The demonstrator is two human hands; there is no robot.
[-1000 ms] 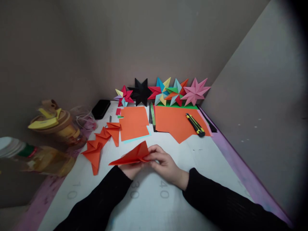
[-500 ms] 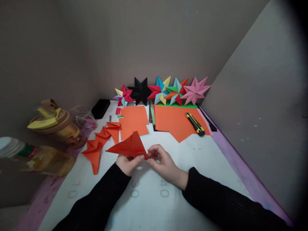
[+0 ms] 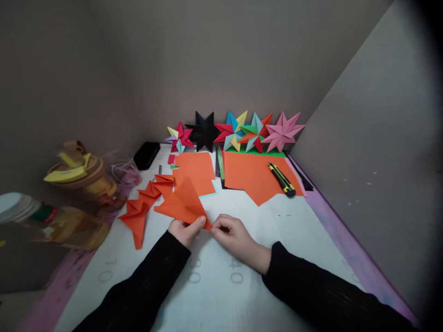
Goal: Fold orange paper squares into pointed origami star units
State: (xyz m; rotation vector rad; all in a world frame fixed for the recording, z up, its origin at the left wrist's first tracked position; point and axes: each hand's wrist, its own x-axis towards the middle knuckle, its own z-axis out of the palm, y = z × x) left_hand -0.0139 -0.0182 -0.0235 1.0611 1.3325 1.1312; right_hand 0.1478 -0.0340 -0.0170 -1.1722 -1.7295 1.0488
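A folded sheet of orange paper (image 3: 183, 203) is held up above the mat, its top point overlapping the orange stack behind it. My left hand (image 3: 188, 230) grips its lower edge, thumb on the near face and the other fingers hidden underneath. At the paper's lower right corner, my right hand (image 3: 231, 234) is closed, thumb and forefinger pinching the tip. Left of the held piece, several folded orange paper pieces (image 3: 135, 221) lie in a slanting row on the mat.
Several folded paper stars (image 3: 205, 131) lean against the back wall. Orange sheets (image 3: 238, 170) lie below them, with a yellow-black utility knife (image 3: 282, 179) on top. Toward the left are a dark phone (image 3: 146, 156), a brown-lidded cup (image 3: 86, 177) and a white-capped bottle (image 3: 55, 221).
The held orange paper has tilted and opened, showing a broader face with its point higher. My right fingers have drawn together on its corner. My left hand has barely shifted.
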